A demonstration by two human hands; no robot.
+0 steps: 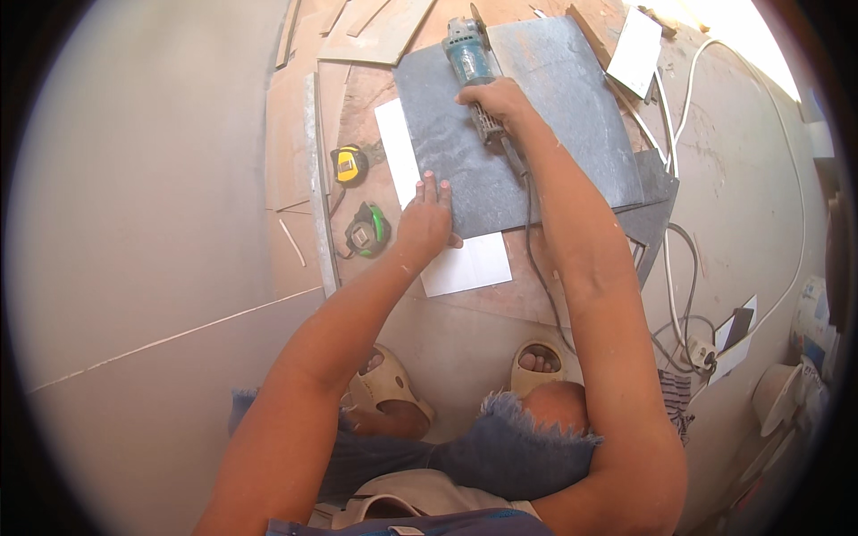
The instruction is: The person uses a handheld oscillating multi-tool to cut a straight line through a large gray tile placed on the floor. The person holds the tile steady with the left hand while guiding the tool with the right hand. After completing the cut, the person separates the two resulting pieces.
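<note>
The grinder (472, 64) is gripped by right fingers (466, 95), the slab (447, 129) touched by spread left fingers (431, 184); beyond them, cutting seems begun but unfinished.

a dusty reddish-brown work surface (362, 200) carries a dark gray tile (572, 116), with flat white material (474, 266) showing past its left and near edges; leftward lie a yellow-and-black tape measure (349, 166), a green-and-black tape measure (367, 231) and a long metal bar (318, 179).
</note>
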